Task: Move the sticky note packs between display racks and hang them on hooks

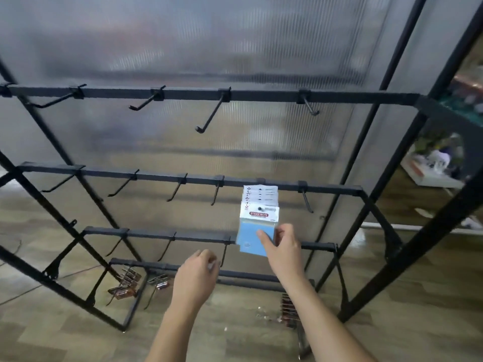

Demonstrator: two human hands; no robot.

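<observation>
Black metal display rack (261, 96), four rails of mostly bare hooks. Stack of blue sticky note packs (257, 223) hangs on a second-rail hook. Right hand (281, 248): fingers pinch the front pack's lower edge. Left hand (194, 276): loosely curled, holding nothing visible. Step looks like removal; next, slide the pack forward off the hook tip.

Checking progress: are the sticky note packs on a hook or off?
On: the sticky note packs hang from a second-rail hook, right hand touching the front one.
</observation>
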